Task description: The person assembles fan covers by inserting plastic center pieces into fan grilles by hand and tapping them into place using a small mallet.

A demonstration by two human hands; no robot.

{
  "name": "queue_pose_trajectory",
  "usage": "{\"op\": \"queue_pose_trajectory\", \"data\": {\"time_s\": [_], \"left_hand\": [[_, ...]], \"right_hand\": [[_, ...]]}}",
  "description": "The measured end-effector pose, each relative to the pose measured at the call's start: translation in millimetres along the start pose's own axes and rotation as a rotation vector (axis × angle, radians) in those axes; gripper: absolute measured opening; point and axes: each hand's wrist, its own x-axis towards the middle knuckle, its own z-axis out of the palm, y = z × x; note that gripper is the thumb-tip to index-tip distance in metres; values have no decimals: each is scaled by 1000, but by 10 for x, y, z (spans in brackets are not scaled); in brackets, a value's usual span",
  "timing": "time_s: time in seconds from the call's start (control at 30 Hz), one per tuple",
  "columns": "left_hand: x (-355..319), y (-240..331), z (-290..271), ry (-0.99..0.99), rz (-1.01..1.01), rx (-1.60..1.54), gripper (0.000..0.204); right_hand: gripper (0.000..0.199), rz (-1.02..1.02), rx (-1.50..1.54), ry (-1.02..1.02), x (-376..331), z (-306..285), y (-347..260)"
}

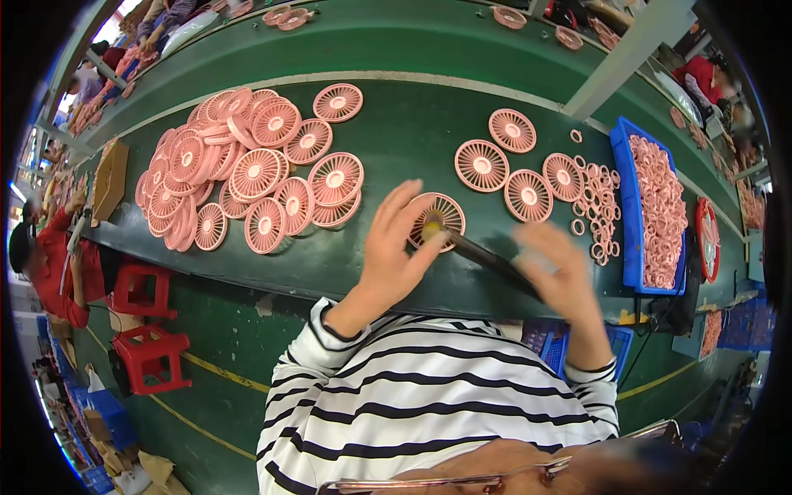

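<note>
Steadying the pink fan grille (441, 216) flat under the left hand's (394, 256) spread fingers, just right of the grille pile (247, 165), lets the right hand (554, 276), gripping a dark tool (487, 257), press its centre squarely.

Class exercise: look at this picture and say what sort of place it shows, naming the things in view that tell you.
Most likely a factory assembly line: a long green workbench carries a heap of identical pink fan grilles, a blue bin of pink rings stands nearby, and other workers sit alongside.
</note>
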Motion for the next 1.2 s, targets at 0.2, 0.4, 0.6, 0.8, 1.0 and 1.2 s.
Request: {"op": "queue_pose_trajectory", "data": {"time_s": [0.2, 0.4, 0.6, 0.8, 1.0, 1.2], "left_hand": [[426, 784, -696, -269, 498, -978, 30], [572, 1151, -858, -381, 417, -1358, 12], [450, 1788, -1087, -372, 69, -1154, 9], [413, 1966, -1207, -288, -418, -1432, 44], [434, 1995, -1090, -221, -468, -1770, 40], [-99, 2129, -1227, -135, -318, -2236, 35]], "right_hand": [[70, -698, 185, 221, 438, -1020, -612], [80, -944, 222, -83, 712, -1287, -629], [72, -874, 331, -57, 741, -1102, -752], [64, -805, 453, -29, 848, -927, -730], [56, -796, 660, 23, 1058, -483, -868], [48, -882, 784, -11, 1308, -324, -1067]]}}
